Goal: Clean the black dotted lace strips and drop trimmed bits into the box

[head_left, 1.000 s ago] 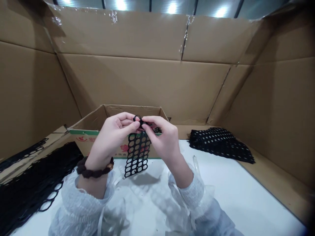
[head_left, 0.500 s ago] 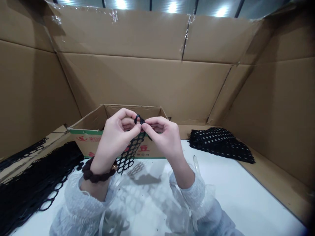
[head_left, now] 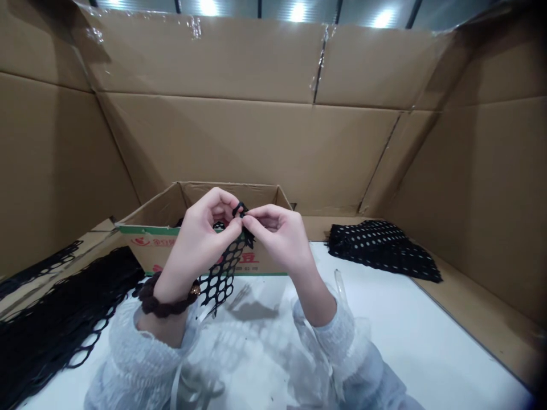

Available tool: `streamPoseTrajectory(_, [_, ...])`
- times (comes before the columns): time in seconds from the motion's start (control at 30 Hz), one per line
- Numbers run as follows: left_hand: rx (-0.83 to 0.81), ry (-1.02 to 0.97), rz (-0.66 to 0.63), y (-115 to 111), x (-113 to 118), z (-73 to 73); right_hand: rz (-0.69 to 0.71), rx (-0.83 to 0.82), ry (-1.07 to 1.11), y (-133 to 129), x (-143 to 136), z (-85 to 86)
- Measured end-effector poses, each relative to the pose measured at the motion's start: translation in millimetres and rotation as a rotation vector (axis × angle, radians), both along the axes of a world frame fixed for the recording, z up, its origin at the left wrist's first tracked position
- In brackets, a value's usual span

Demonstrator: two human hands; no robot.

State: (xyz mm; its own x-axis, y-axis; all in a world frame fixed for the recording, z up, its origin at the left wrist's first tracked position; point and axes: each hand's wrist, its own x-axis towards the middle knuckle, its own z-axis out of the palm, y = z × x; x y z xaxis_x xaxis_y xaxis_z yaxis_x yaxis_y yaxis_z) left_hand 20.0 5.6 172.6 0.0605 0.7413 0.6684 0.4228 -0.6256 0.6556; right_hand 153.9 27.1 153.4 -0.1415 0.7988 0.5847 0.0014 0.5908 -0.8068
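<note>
My left hand [head_left: 205, 233] pinches the bunched top of a black mesh strip [head_left: 222, 272] between thumb and fingers. Against it, fingertips nearly touching, my right hand [head_left: 282, 236] pinches the same bunched part from the right. A small dark loop shows at the left fingertips. The strip hangs down with its round holes open, in front of the cardboard box. A dark brown scrunchie [head_left: 164, 299] circles my left wrist. Exactly how the mesh is wound between the fingertips is too small to tell.
An open cardboard box [head_left: 145, 250] with a green rim stands behind my hands. Black mesh [head_left: 72, 307] lies at the left, and folded black mesh [head_left: 380, 247] lies at the right on the white table [head_left: 393, 336]. Tall cardboard walls [head_left: 239, 136] surround the table.
The hanging mesh has swung slightly and its lower end sits a little lower. My right hand has shifted slightly left, and the bunched part between my fingertips has changed shape.
</note>
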Motion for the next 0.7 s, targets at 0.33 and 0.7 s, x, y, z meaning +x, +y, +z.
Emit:
streamPoseTrajectory(0.33, [-0.122,-0.066,-0.033,-1.5,-0.5,1.8,-0.175,-0.016,0.197,4.5,6.9,3.4])
streamPoseTrajectory(0.7, [-0.221,-0.406,-0.108,13.6,-20.8,2.9,-0.445,0.173,0.213,49.0,29.5,-12.9])
